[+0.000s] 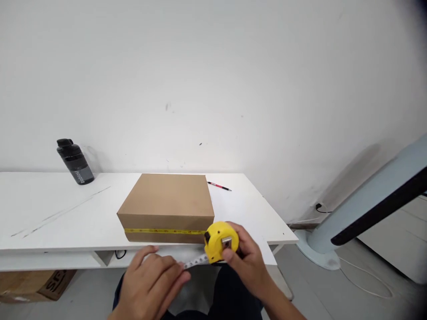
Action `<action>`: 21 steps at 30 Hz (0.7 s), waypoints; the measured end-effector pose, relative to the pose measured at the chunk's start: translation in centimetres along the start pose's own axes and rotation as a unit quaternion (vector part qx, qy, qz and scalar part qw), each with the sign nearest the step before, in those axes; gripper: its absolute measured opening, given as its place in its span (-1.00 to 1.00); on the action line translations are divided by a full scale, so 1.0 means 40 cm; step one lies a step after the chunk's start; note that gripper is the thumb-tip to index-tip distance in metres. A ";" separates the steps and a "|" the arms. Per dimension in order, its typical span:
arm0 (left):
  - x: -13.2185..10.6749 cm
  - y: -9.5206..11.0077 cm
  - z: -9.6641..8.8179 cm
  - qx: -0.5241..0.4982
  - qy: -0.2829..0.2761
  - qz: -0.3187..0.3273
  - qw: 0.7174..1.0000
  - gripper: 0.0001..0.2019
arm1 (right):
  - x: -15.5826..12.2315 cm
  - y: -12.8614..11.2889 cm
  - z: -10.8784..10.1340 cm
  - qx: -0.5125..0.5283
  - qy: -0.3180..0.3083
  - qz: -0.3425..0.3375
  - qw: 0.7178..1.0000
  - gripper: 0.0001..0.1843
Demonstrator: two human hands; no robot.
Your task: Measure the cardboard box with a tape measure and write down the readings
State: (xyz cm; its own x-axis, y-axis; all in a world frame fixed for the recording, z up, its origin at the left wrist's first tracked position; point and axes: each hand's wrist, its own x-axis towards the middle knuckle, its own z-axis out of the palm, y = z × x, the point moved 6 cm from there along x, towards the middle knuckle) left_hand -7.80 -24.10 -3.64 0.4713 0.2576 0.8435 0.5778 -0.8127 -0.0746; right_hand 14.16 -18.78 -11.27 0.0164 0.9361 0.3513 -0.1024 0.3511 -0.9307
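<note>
My right hand (pixel 248 260) is wrapped around a yellow tape measure (pixel 220 241), close to the front right corner of a closed brown cardboard box (pixel 168 194). A short pale length of marked blade (pixel 196 261) runs from the case to my left hand (pixel 151 280), whose fingers are closed on its end in front of the table edge. Across the box's front face lies a narrow yellow strip (pixel 160 230) with dark marks; its right end passes behind the case, and I cannot tell whether it is attached.
The box stands on a white table (pixel 96 218). Behind its right side lies a red and black pen (pixel 219 186). A dark bottle (pixel 75 162) stands back left, by the wall. A carton (pixel 36 284) is under the table; a pale blue column-like appliance (pixel 367 195) stands right.
</note>
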 end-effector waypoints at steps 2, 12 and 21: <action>0.002 0.021 0.062 -0.031 0.013 -0.018 0.999 -0.94 | -0.038 0.010 0.025 0.004 -0.004 -0.003 1.000 -0.53; 0.074 0.036 0.169 0.001 -0.007 -0.038 0.999 -0.52 | -0.058 0.107 -0.091 0.135 0.149 0.113 0.973 -0.40; 0.154 -0.034 0.318 0.178 -0.165 -0.208 0.948 -0.53 | -0.063 0.151 -0.091 0.147 0.220 0.121 0.957 -0.53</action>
State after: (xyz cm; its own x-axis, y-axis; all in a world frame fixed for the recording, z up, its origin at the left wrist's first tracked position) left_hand 2.77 -14.76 -5.12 0.3023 0.7135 0.6321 0.9194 -0.3933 0.0042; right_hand 17.14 -18.94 -18.14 0.3665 0.9304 -0.0082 -0.4301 0.1616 -0.8882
